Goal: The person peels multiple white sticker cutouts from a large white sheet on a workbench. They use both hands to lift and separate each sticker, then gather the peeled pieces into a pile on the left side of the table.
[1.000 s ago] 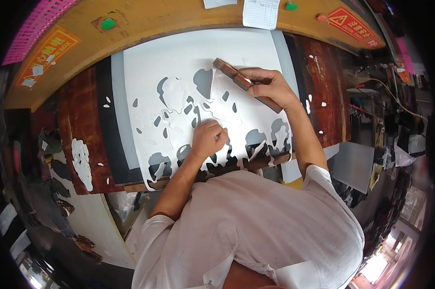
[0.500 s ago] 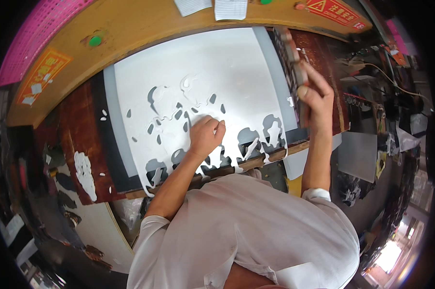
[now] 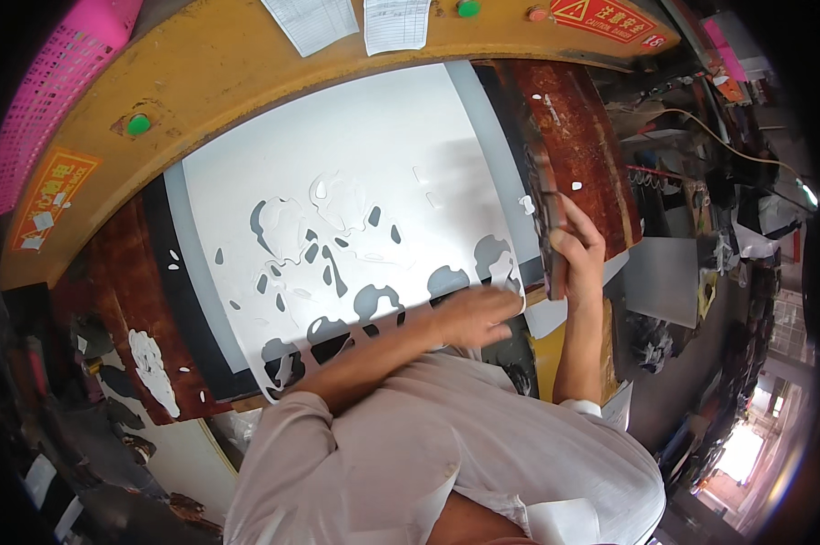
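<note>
Sideways, left hand (image 3: 472,318) over sheet (image 3: 337,127); right (image 3: 582,262) clasping bar (image 3: 555,268).

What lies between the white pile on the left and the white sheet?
Head view: from the pile toward the white sheet, reddish board with a small white scrap, a black strip, then a grey strip.

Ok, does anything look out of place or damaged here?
Mildly: small white scraps lie scattered on the red-brown board at right, apart from the white sheet. The sheet's holes have smooth outlines, so they look cut, not torn.
</note>
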Demonstrator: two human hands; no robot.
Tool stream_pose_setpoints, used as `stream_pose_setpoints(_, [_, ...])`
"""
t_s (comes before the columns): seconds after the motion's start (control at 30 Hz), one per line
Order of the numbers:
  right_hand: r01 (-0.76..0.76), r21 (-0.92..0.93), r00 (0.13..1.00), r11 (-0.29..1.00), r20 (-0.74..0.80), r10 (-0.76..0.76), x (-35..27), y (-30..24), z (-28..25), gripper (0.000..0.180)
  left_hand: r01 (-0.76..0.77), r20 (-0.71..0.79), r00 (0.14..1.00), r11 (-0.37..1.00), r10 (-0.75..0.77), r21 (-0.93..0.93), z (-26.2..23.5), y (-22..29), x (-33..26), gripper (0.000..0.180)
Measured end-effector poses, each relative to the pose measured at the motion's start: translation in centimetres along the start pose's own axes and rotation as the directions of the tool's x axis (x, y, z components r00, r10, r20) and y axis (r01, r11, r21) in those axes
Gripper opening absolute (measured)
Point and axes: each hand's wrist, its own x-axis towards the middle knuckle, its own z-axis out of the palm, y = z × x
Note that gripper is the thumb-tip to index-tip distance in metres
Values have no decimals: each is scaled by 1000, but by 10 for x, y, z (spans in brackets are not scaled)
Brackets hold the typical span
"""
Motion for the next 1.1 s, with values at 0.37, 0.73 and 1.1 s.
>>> stream_pose_setpoints(0.37, [28,-141,989,990,145,-7,51,-9,66,55,169,-362,932,849,29,501,-23,-53,5,53])
stream_pose_setpoints(0.73, [71,-352,965,933,260,25,67,43,90,48,405,-486,869,705,-98,583,-47,-32,-14,64])
stream_pose_setpoints(1.1, [55,-423,964,905,259,63,75,45,93,44,229,-326,945,789,-39,570,-26,-23,0,45])
